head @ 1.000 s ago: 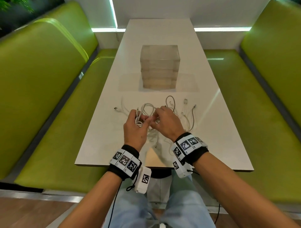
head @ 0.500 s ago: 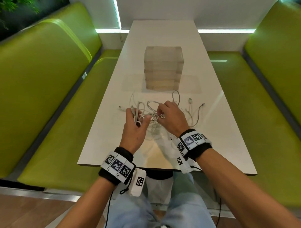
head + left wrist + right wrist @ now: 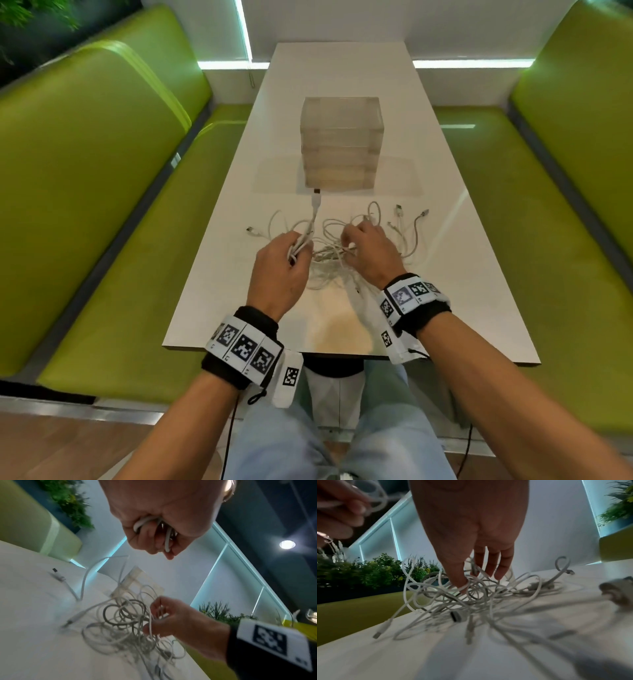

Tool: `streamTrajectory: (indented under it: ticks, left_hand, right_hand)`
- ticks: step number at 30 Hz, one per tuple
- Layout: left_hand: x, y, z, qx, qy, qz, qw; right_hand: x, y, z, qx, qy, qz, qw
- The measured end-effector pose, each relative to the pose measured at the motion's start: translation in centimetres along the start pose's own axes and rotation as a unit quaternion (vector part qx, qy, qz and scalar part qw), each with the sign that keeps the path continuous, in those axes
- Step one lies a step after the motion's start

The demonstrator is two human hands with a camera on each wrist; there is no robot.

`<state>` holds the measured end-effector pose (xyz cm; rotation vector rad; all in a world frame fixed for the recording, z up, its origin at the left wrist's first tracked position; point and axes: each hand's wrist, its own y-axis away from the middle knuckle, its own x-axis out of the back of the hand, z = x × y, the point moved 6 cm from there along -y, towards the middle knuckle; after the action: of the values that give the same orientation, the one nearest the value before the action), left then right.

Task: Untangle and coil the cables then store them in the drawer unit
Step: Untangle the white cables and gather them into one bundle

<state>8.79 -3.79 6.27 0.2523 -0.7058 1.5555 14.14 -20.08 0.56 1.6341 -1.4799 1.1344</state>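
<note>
Dead centre of the head view, both hands are working the tangle of white cables (image 3: 337, 251) spread on the white table (image 3: 219, 291). Left hand (image 3: 279, 265) is clenched round a few gathered loops, and the left wrist view confirms it: strands folded into the fist (image 3: 154, 534), fingers curled tight. One plug end (image 3: 315, 199) sticks up out of that bundle toward the top of the frame, ending just short of the drawer unit (image 3: 340, 142), the translucent block standing upper centre on the table, all drawers looking closed.

Right hand (image 3: 371, 251) sits just right of centre, fingers reaching down into the knot. From the right wrist view the fingertips (image 3: 462, 585) are hooked through a loop and pinching a strand, a light hold, not a fist. More loose ends fan out toward the right of the frame, connectors (image 3: 399, 209) lying flat, and another plug (image 3: 251, 230) trails off at the left.

These cables look light, thin and floppy, smooth-jacketed so they should slide over each other, but they will snag wherever a plug catches in a loop. Pulling hard on the middle would likely tighten the knot. Best bet, I'd say, is to take a cable near its connector and feed that end back through the loops, keeping the left hand's coil pinched so it doesn't spring open. Untangling is early yet; nothing is stored.
</note>
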Motion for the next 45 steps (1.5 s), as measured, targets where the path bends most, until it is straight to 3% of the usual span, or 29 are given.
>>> streamTrajectory:
  ticks: [4, 8, 14, 16, 19, 24, 27, 32, 37, 41, 45]
  left_hand:
    - [0.0, 0.4, -1.2, 0.009, -0.038, -0.075, 0.996]
    - [-0.5, 1.5, -1.4, 0.008, -0.031, -0.12, 0.992]
    - [-1.0, 2.8, -1.6, 0.039, 0.008, -0.2, 0.979]
    - [-1.0, 3.3, -1.9, 0.074, 0.06, -0.22, 0.971]
    - [-1.1, 4.1, -1.5, 0.084, 0.098, -0.253, 0.959]
    - [-1.5, 5.5, -0.8, 0.087, 0.134, -0.318, 0.935]
    - [-1.4, 5.7, -0.8, 0.107, 0.207, -0.29, 0.928]
    - [-0.5, 4.9, -2.3, 0.184, 0.343, -0.176, 0.904]
    - [0.4, 4.9, -2.8, 0.196, 0.387, -0.113, 0.894]
    - [0.3, 5.3, -3.1, 0.211, 0.404, -0.104, 0.884]
    - [-0.5, 5.4, -3.1, 0.212, 0.346, -0.152, 0.901]
  right_hand:
    - [1.3, 0.0, -0.2, -0.003, -0.104, -0.008, 0.995]
    - [3.1, 1.2, -0.8, 0.019, -0.119, -0.001, 0.993]
    - [6.4, 4.9, -2.2, 0.031, -0.191, 0.059, 0.979]
    - [6.3, 6.2, -3.1, 0.047, -0.263, 0.003, 0.964]
    - [5.2, 7.7, -4.3, 0.023, -0.401, -0.109, 0.909]
    - [4.2, 8.0, -4.7, -0.003, -0.499, -0.095, 0.862]
    - [3.8, 8.0, -4.2, -0.022, -0.516, -0.09, 0.852]
    - [3.4, 8.5, -3.2, -0.054, -0.518, -0.072, 0.851]
    - [1.2, 10.9, -3.5, -0.031, -0.474, -0.208, 0.855]
    - [-2.5, 13.4, -3.4, -0.022, -0.377, -0.29, 0.88]
    - [-4.2, 13.9, -3.5, 0.015, -0.327, -0.314, 0.891]
